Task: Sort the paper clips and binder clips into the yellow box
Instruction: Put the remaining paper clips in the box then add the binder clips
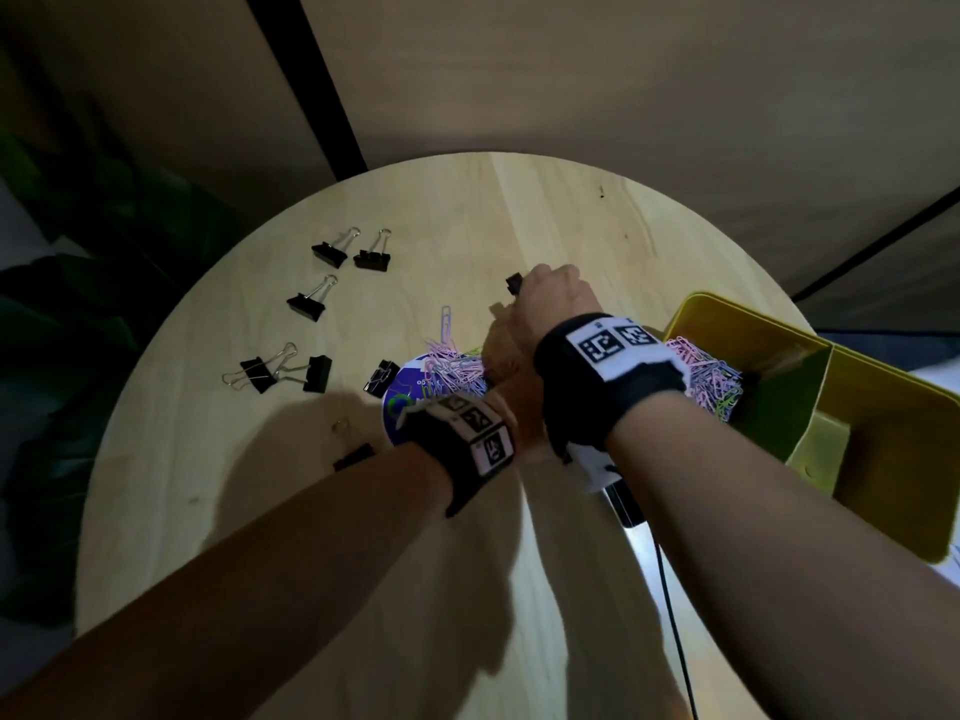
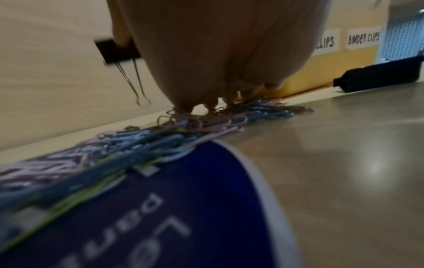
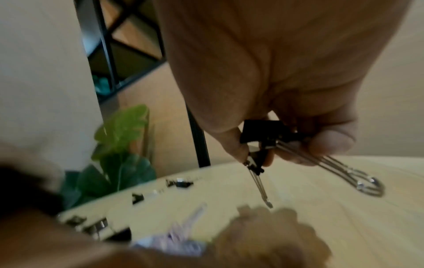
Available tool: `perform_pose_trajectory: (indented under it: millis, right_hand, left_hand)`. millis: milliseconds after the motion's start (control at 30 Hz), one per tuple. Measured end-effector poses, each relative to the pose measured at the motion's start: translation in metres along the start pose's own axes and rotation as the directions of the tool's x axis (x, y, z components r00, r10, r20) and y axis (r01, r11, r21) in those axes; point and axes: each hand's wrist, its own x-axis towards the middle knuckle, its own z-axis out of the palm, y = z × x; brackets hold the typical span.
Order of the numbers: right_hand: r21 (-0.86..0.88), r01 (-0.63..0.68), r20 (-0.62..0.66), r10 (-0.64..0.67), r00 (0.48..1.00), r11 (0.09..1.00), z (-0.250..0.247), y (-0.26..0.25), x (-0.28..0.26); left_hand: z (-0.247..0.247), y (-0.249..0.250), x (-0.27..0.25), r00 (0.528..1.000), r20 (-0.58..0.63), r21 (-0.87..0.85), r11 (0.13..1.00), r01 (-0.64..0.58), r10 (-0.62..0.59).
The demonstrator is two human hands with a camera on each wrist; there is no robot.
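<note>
My right hand [image 1: 550,298] hovers over the middle of the round wooden table [image 1: 571,220] and pinches two black binder clips [image 3: 263,134] between thumb and fingers [image 3: 330,143], wire handles hanging down. One of them shows at the knuckles [image 1: 514,283] and from below [image 2: 119,52]. My left hand [image 1: 501,345] lies under the right wrist, its bunched fingertips [image 2: 183,107] down on a pile of pastel paper clips [image 1: 452,366], pinching some. The yellow box [image 1: 883,459] stands at the right, labelled for clips and binder clips [image 2: 363,39], with paper clips [image 1: 711,376] in its near compartment.
Several loose binder clips [image 1: 309,301] are scattered over the left half of the table, one by my left forearm [image 1: 353,457]. A round blue printed disc [image 1: 402,402] lies under the pile. A black device [image 2: 378,72] with a cable sits beside the box. A plant [image 1: 104,252] stands off the left edge.
</note>
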Motion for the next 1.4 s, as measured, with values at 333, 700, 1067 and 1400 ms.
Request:
perform_pose_trajectory:
  millis: [333,700,1067,1400]
  right_hand:
    - [-0.171,-0.159,0.007,0.162,0.987,0.972,0.041,0.011,0.032]
    - [-0.011,0.077,-0.111,-0.078,0.991,0.997,0.055,-0.005,-0.017]
    - [0.088,-0.010,0.031,0.007,0.999,0.996,0.095,0.041,-0.078]
    - [0.028,0.233,0.139,-0.235,0.962,0.972,0.123,0.054,-0.092]
  left_hand:
    - [-0.012,-0.058,-0.012,0.868,-0.348,0.229,0.930,-0.288,0.354]
    - [-0.016,-0.091,0.020,0.931,-0.227,0.011,0.956,0.295,-0.285]
    - [-0.002,-0.068,0.017,0.949,-0.283,-0.059,0.990,0.128,-0.140]
    - [0.047,-0.057,-0.028,0.958,-0.277,0.000,0.997,-0.071,0.068]
